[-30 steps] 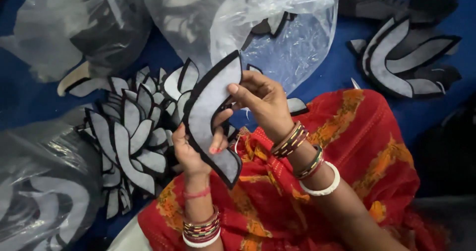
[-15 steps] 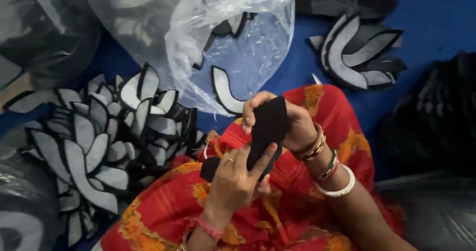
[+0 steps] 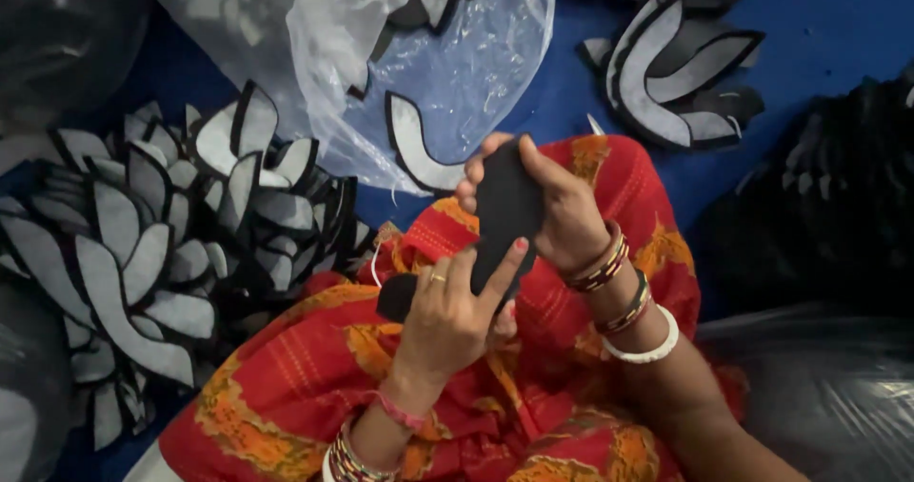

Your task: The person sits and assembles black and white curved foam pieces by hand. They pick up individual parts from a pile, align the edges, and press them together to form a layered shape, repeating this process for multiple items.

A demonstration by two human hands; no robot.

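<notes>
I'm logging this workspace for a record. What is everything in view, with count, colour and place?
curved black flat piece: one, black, held in both hands over the lap
pile of curved grey-and-black cut pieces: many, grey with black edges, on the left
smaller stack of the same pieces: several, top right
clear plastic bag: one, transparent, top centre, pieces inside
blue surface: one, blue, underneath
red and orange cloth: one, over the lap
bangles: several, mixed colours, right wrist
left hand: grips piece's lower part
right hand: grips its top
</notes>
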